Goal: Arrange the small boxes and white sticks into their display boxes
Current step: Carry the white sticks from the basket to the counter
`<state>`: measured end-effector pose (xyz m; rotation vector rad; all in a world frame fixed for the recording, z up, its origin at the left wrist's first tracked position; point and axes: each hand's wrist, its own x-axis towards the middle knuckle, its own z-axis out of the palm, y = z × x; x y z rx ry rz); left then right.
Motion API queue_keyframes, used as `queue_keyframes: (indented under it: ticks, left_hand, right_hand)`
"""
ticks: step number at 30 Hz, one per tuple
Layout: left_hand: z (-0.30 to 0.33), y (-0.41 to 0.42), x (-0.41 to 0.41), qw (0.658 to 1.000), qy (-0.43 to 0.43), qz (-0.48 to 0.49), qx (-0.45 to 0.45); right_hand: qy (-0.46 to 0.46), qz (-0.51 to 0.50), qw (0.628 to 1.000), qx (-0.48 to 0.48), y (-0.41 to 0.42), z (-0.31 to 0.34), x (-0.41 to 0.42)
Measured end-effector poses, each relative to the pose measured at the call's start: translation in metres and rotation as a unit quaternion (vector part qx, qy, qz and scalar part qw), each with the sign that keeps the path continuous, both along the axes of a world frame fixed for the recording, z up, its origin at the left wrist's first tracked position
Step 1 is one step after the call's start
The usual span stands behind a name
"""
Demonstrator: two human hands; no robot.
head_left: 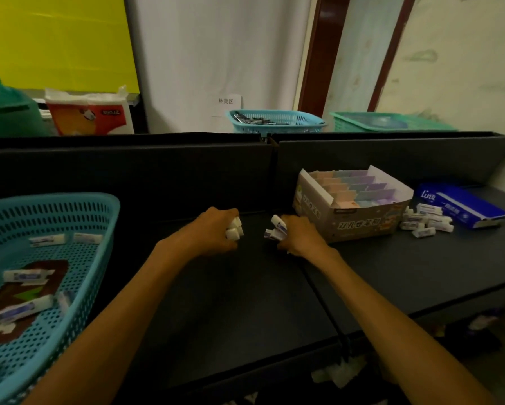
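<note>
White sticks with blue labels (26,276) lie scattered in the turquoise perforated plastic basket (99,258) at the left of the dark counter (230,302). Left hand (216,229) and right hand (299,236) are each closed around several sticks. Right of them, an open cardboard display box (359,226) holds rows of pastel small boxes (359,188); more sticks (426,222) lie piled beside it.

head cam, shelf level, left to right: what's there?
Blue basket holding loose white sticks → left hand gripping white sticks → right hand gripping white sticks → open display box of pastel small boxes → pile of white sticks → blue tissue pack.
</note>
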<state>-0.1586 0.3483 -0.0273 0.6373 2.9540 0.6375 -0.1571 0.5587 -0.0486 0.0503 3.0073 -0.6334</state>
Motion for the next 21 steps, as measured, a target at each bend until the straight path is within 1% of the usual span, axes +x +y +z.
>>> queue_keyframes:
  ticks: [8,12,15,18,21]
  left_hand:
    - [0.001,0.034,-0.019,0.998,-0.021,-0.059,0.016]
    - [0.001,0.075,-0.019,0.996,-0.018,-0.089,0.017]
    - [0.001,0.113,-0.014,0.991,-0.024,-0.13,0.023]
    - [0.003,0.158,-0.008,0.985,-0.033,-0.167,0.024]
    - [0.004,0.209,-0.004,0.982,-0.021,-0.187,0.009]
  right_hand:
    - [0.012,0.036,0.999,-0.012,0.036,0.018,0.028]
    - [0.022,0.009,1.0,-0.016,0.076,0.026,0.048]
    - [0.026,-0.018,0.999,-0.006,0.117,0.03,0.064]
    - [0.024,-0.053,0.998,0.009,0.163,0.032,0.081]
    - [0.031,-0.07,0.997,0.006,0.209,0.036,0.098]
